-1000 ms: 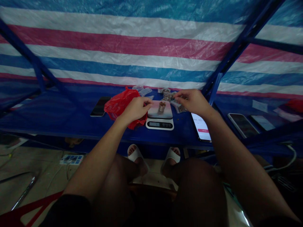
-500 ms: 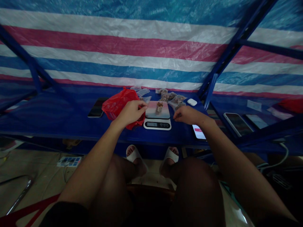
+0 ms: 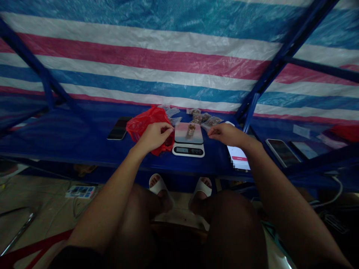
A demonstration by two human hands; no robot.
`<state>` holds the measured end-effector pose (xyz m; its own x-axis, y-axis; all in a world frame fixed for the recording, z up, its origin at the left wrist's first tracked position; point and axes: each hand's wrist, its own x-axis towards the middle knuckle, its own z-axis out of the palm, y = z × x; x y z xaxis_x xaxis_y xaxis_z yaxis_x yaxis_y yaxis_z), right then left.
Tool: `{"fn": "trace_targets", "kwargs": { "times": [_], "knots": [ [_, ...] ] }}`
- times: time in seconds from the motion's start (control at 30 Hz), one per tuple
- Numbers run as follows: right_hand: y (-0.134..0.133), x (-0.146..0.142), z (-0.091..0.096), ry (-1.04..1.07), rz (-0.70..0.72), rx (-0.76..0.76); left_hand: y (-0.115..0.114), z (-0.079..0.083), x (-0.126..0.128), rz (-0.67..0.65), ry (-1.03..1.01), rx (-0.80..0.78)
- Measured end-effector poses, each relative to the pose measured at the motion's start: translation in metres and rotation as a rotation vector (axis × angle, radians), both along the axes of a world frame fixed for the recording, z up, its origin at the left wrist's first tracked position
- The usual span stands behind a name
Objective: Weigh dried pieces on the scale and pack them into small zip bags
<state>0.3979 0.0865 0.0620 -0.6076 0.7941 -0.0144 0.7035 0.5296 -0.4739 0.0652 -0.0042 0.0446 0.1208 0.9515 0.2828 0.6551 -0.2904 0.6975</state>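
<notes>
— What do your hands have right now?

— Your left hand (image 3: 154, 136) sits curled over the red bag (image 3: 144, 125), with its fingertips at the scale's left edge. The fingers are mostly closed, but I can't tell whether they pinch the bag or something small. Your right hand (image 3: 226, 135) is half open with its fingers reaching left, and nothing shows in it.

— And the scale (image 3: 188, 150)?

— It's between your hands, with the bag against its left side. The readout faces you, probably so you can read it without leaning. A brown lump (image 3: 191, 129) stands on its platform, clear of both hands. I can't tell exactly what it is.

— What's ahead of the right hand?

— Clear packets (image 3: 210, 121) of something brown lie just beyond your fingertips, likely kept there within easy reach. A lit phone (image 3: 238, 157) lies just past that hand, with its screen toward you. A dark phone (image 3: 119, 128) lies left of the bag.

— All on one surface?

— Yes, the blue shelf (image 3: 70, 144), right above your knees, which seems to keep everything within reach of both hands.
</notes>
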Motion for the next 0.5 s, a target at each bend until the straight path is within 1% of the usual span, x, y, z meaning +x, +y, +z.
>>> {"fn": "trace_targets", "kwargs": {
  "times": [0.1, 0.17, 0.23, 0.33, 0.5],
  "knots": [
    [0.004, -0.015, 0.014, 0.151, -0.025, 0.013, 0.001, -0.002, -0.001, 0.003, -0.013, 0.006],
    [0.006, -0.030, 0.021, 0.208, 0.020, 0.024, 0.002, -0.004, -0.001, 0.007, -0.015, 0.002],
    [0.009, -0.046, 0.025, 0.234, 0.062, 0.036, 0.003, -0.005, -0.001, 0.010, -0.014, -0.002],
    [0.014, -0.061, 0.020, 0.284, 0.062, 0.018, 0.002, -0.006, -0.003, 0.012, -0.012, -0.002],
    [0.016, -0.065, 0.007, 0.379, 0.039, -0.001, 0.001, -0.008, -0.005, 0.025, -0.002, 0.008]
  ]
}}
